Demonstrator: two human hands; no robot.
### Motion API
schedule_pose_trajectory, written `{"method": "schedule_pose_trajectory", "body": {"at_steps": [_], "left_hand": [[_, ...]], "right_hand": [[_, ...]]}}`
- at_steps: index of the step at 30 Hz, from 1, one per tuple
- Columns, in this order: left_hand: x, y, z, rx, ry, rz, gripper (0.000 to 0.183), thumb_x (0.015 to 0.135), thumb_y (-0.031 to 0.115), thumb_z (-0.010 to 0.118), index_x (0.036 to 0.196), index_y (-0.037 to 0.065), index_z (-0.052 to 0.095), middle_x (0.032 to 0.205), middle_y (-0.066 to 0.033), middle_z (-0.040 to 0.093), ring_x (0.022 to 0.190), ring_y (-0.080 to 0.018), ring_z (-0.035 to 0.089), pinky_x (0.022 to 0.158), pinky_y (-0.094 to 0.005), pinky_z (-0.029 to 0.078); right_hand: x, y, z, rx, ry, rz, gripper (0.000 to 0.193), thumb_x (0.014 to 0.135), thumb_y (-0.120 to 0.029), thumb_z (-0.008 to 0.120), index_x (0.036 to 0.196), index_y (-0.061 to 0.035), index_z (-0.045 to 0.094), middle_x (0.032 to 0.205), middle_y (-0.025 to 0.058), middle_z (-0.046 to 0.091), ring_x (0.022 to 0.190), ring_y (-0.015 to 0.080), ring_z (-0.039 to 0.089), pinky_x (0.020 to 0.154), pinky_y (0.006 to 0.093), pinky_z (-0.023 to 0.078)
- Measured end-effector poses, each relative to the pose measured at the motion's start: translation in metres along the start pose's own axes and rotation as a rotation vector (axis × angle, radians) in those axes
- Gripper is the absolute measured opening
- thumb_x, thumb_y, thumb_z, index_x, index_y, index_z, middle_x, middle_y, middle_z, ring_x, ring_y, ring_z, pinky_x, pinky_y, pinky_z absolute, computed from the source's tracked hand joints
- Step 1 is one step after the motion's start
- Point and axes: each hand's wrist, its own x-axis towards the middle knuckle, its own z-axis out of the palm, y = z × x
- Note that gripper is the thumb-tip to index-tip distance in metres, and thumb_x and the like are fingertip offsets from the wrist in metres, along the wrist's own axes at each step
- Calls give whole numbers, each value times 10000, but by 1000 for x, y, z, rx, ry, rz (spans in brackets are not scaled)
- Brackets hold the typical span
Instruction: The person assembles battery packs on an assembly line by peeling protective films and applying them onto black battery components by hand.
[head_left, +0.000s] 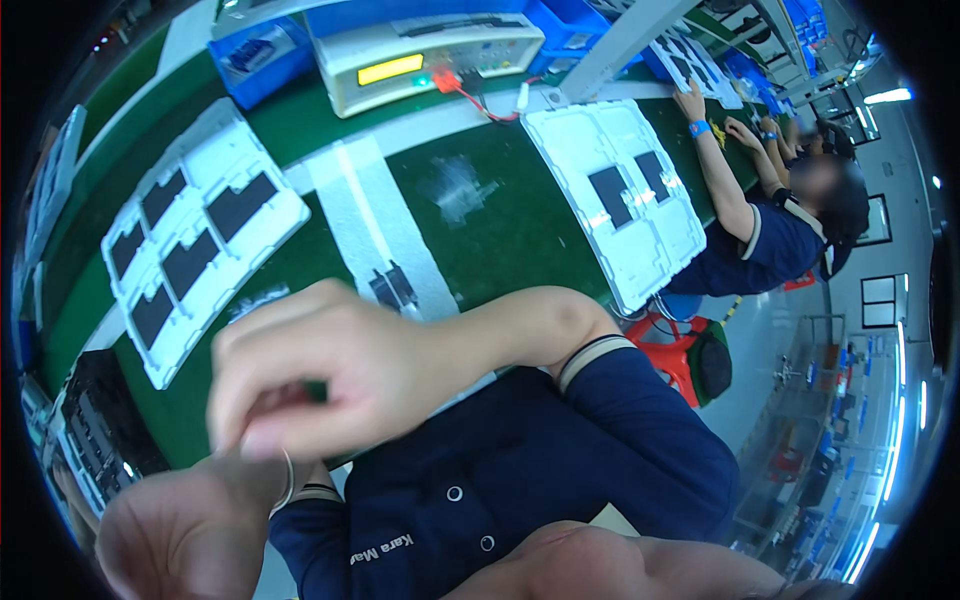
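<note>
My right hand [320, 375] reaches across my body to my left wrist, its thumb and fingers pinched together. Whatever lies between the fingertips is too small and blurred to make out. Below it, my left hand [180, 530] is raised close to the camera, smeared, with its fingers hidden. A thin pale band [289, 480] circles the left wrist beside the right fingertips. Beyond the right hand, a small black part [394, 287] lies on a pale strip [365, 205] across the green bench. Neither hand touches the trays.
A white tray [197, 157] with several dark flat pieces lies left; another white tray [570, 150] holding two lies right. Behind stand a bench meter [440, 85] with a red lead and blue bins [255, 65]. A black slotted case [105, 420] is far left. Co-workers [770, 240] sit right.
</note>
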Motion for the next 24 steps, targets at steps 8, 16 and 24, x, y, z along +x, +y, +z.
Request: {"method": "schedule_pose_trajectory", "body": {"at_steps": [8,16,24], "left_hand": [[3,14,1,228,4,22,229,850,212,533,1055,112,519,940,20,492,816,-133,457,661,-238,356],[-34,9,40,170,-225,19,206,782,62,554,978,65,493,831,-78,483,667,-208,511,511,-323,459],[-117,-19,-21,467,-911,-540,158,673,-57,586,813,-5,536,798,-122,559,728,-275,564,627,-323,463]], "right_hand": [[-59,30,-61,-482,237,109,68,776,8,545,836,-2,577,746,71,562,660,123,538,595,231,428],[-95,44,-104,-474,383,353,84,827,-62,521,863,-17,581,736,9,542,643,51,490,556,184,386],[-98,43,-118,-365,439,406,90,833,-95,530,871,-31,580,711,-10,523,602,37,443,544,171,362]]}}
